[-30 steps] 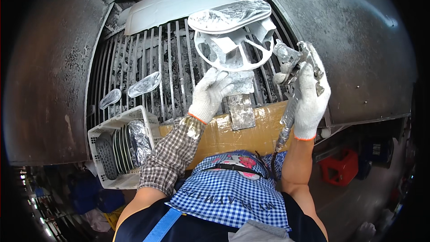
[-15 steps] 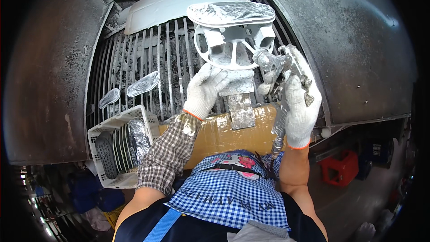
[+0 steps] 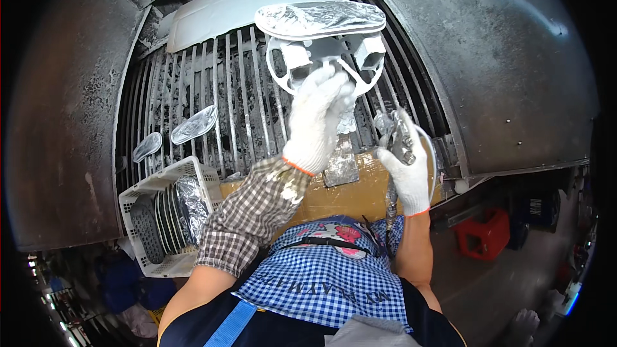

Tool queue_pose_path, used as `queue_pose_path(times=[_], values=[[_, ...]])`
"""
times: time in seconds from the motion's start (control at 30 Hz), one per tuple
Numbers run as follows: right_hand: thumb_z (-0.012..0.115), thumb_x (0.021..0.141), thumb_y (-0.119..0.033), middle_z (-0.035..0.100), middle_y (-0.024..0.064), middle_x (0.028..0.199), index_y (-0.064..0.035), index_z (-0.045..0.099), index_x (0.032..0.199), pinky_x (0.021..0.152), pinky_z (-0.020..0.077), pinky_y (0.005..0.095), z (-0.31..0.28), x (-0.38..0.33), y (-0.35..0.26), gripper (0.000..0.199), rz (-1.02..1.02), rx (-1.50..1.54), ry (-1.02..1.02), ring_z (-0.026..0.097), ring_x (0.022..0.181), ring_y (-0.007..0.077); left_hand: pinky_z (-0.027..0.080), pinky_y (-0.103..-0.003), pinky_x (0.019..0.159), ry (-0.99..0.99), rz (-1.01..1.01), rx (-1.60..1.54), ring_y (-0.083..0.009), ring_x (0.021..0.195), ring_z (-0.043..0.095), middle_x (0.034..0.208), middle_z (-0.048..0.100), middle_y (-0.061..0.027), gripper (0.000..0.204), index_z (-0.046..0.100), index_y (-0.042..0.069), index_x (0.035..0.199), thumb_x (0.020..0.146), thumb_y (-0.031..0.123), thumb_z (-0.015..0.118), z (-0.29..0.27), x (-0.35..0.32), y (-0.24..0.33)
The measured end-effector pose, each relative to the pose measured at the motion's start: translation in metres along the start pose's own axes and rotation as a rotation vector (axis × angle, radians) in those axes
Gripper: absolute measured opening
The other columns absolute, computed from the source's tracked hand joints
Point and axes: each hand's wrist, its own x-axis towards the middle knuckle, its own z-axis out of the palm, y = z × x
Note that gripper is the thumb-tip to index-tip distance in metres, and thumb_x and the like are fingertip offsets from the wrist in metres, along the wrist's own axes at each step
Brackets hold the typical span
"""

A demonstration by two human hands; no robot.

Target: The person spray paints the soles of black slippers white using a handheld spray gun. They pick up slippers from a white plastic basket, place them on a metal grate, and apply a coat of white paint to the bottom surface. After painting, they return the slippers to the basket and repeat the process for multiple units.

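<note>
In the head view, my gloved left hand (image 3: 319, 115) is closed at the near rim and spokes of a white spoked wheel (image 3: 277, 72), covering part of it. Above the wheel, on its block-like supports, lies a long shoe sole (image 3: 321, 20) with crumpled silver foil on top and a white edge. My gloved right hand (image 3: 411, 173) grips a paint-crusted spray gun (image 3: 403, 141), lower and to the right of the wheel. A hose runs down from the gun toward my apron.
Metal bars form a sooty grate (image 3: 241, 90) below. Two small foil-topped soles (image 3: 194, 125) lie on it at left. A white plastic crate (image 3: 164, 177) holds several soles. Stained metal panels (image 3: 514, 77) flank both sides; a red stool (image 3: 483, 234) stands at lower right.
My left hand has moved up and right onto the wheel's spokes. My right hand has lowered with the spray gun, away from the wheel. The wheel's spokes sit at a different angle.
</note>
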Motion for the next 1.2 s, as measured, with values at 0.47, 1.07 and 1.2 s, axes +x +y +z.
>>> queue_pose_path(times=[0.47, 1.07, 1.2], values=[[0.072, 0.098, -0.006, 0.059, 0.0097, 0.146, 0.0007, 0.031, 0.167, 0.104, 0.0497, 0.0284, -0.015, -0.017, 0.039, 0.080, 0.038, 0.032, 0.026, 0.059, 0.117, 0.0121, 0.056, -0.037, 0.090, 0.274, 0.118, -0.040, -0.0227, 0.101, 0.064, 0.107, 0.067, -0.0148, 0.030, 0.060, 0.001, 0.134, 0.104, 0.007, 0.064, 0.030, 0.121, -0.037], [0.065, 0.100, -0.006, 0.064, 0.0091, 0.119, 0.0017, 0.037, 0.163, 0.088, 0.0560, 0.0316, 0.002, -0.025, 0.054, 0.070, 0.088, -0.285, -0.054, 0.067, 0.093, 0.0151, 0.060, -0.036, 0.101, 0.285, 0.615, 0.823, -0.0236, 0.113, 0.071, 0.122, 0.073, -0.0142, 0.028, 0.068, -0.002, 0.128, 0.101, 0.004, 0.067, -0.021, 0.026, 0.109], [0.065, 0.102, -0.009, 0.066, 0.0089, 0.117, 0.0018, 0.035, 0.165, 0.089, 0.0559, 0.0319, 0.005, -0.025, 0.057, 0.070, 0.102, -0.294, -0.114, 0.068, 0.092, 0.0157, 0.056, -0.044, 0.110, 0.315, 0.407, -0.233, -0.0289, 0.124, 0.066, 0.133, 0.067, -0.0196, 0.039, 0.056, -0.006, 0.138, 0.100, -0.001, 0.063, -0.133, 0.038, 0.118]])
